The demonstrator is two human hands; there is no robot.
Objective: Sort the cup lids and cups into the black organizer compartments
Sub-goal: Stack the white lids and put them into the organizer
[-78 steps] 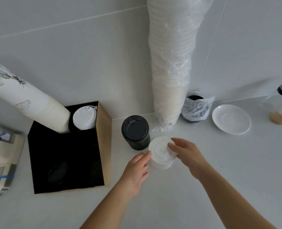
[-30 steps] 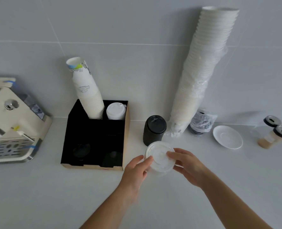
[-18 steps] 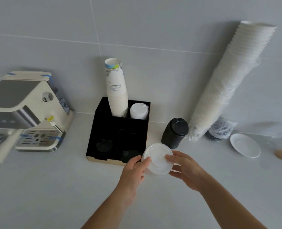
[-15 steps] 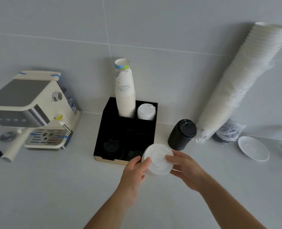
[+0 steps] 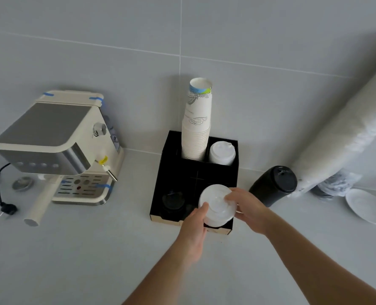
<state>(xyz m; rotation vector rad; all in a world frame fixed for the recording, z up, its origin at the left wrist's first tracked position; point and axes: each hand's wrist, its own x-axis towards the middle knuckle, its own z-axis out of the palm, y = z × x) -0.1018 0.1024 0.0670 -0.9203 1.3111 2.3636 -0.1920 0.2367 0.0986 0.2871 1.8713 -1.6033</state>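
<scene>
Our left hand (image 5: 194, 225) and right hand (image 5: 246, 208) pinch the stack of white lids (image 5: 217, 205) above the black organizer (image 5: 201, 172); we should lower it level into the front-right compartment.

Pale grey tiled wall (image 5: 116, 40) with thin grout lines, meeting a light grey smooth countertop (image 5: 72, 260). Cream-and-steel espresso machine (image 5: 57, 146) at left — black power cord (image 5: 1, 194) unplugged. Soft, even light.

Pale grey countertop (image 5: 72, 260) against tiled wall; standing on it: cream espresso machine (image 5: 57, 148) at left; black organizer (image 5: 196, 179) centre; black lidded stack (image 5: 273, 186) beside it; white saucer (image 5: 367, 205) at right.
</scene>
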